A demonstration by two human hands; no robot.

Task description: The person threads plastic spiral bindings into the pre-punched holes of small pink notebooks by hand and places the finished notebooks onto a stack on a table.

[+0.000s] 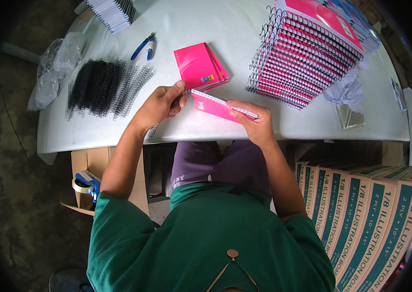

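Observation:
My right hand (256,120) grips a pink notebook (214,109) by its far right end, thumb on the cover, holding it tilted with its punched edge turned up. At the notebook's left end, my left hand (161,106) has its fingers closed round a dark spiral binding coil (153,130), whose loose end hangs below the palm. The coil's other end meets the notebook's left corner. Just beyond my hands lies a small stack of pink punched notebooks (198,65). To the left are a heap of black spiral coils (96,87) and blue-handled pliers (143,46).
A tall stack of spiral-bound pink notebooks (308,58) stands at the right, beside crumpled plastic (347,92). More bound notebooks (112,13) sit at the far left, near a plastic bag (57,65). Below the table are cartons (361,209) and an open box (135,180) with a tape dispenser (88,185).

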